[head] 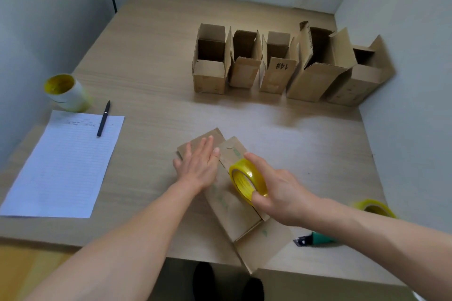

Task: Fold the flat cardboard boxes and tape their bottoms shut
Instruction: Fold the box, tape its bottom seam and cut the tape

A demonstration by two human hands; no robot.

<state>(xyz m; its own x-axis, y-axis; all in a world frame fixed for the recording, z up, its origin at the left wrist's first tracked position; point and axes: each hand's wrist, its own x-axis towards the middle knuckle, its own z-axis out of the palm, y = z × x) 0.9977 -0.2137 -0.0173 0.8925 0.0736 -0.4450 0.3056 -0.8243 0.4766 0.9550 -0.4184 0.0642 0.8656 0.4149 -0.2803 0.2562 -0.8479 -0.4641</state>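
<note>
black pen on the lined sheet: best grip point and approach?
Grip the pen mid-barrel, straight down from above, fingers closing on its left and right sides. It lies flat, long axis running near to far, far end off the lined sheet onto the table, so only top and sides are open. Left hand presses the box; right hand holds the tape roll.

Soft even light, wide-angle edge warp.

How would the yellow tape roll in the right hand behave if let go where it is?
The tape roll is a ring held on edge by the right hand over the cardboard box, so it would probably roll away. Its glossy surface looks somewhat slippery. The hollow core suggests it is light yet stiff.
</note>
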